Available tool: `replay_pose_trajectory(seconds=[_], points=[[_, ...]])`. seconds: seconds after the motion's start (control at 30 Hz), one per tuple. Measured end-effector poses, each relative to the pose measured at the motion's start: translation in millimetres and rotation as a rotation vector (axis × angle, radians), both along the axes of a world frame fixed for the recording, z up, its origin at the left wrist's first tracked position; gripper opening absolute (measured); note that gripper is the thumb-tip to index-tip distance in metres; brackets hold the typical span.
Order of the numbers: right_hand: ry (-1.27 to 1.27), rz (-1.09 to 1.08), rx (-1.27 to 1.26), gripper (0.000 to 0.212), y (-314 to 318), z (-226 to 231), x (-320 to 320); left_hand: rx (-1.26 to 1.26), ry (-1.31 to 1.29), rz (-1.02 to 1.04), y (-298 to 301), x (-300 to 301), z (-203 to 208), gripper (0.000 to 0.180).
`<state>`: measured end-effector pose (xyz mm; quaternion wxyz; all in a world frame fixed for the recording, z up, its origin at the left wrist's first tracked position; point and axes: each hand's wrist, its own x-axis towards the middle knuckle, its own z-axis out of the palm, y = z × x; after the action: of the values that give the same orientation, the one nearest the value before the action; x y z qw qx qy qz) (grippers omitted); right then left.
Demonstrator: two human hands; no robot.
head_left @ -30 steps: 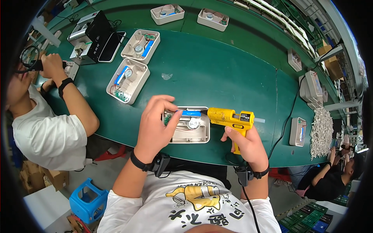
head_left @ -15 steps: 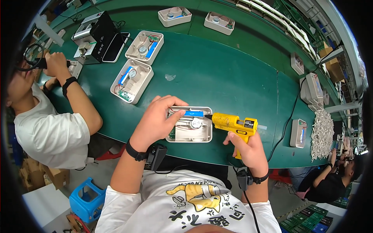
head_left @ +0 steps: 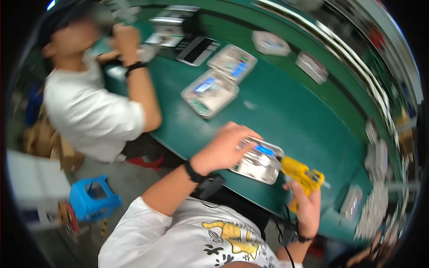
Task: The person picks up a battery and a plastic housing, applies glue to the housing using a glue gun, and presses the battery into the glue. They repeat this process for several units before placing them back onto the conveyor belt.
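My left hand [head_left: 225, 147] grips the left end of a white open plastic case [head_left: 254, 173] on the green table, its thumb by the blue battery [head_left: 264, 150] inside. A round metal part and wires in the case are blurred. Wrapped around the handle of a yellow glue gun [head_left: 298, 173] is my right hand [head_left: 306, 206]. The gun's nozzle points at the case's right end, near the battery's end; whether it touches is too smeared to tell. A pale glue stick pokes from the gun's back.
At left, a co-worker [head_left: 89, 111] sits near a black machine [head_left: 190, 27]. Two similar cases [head_left: 223, 105] lie ahead, others along the far strip. To the right are another case [head_left: 351, 202] and a pile of pale parts [head_left: 373, 210]. A blue stool [head_left: 91, 196] stands on the floor.
The whole view has swung and tilted, so everything is blurred and the table appears slanted. My hands keep their hold on the case and the glue gun.
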<state>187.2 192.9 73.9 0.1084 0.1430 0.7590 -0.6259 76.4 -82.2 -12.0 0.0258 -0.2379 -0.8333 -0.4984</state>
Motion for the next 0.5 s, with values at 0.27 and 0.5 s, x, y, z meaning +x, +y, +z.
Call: replay_pose_trajectory(seconds=[0.27,0.5], points=[[-0.016,0.015,-0.116,0.03,-1.2,-15.0,-0.2,-0.087,-0.121,0.022,-2.4,9.6,0.6,0.022],[-0.064,-0.001,-0.179,0.027,1.7,-5.5,3.0,-0.119,-0.142,-0.136,2.6,-8.1,1.8,0.024]])
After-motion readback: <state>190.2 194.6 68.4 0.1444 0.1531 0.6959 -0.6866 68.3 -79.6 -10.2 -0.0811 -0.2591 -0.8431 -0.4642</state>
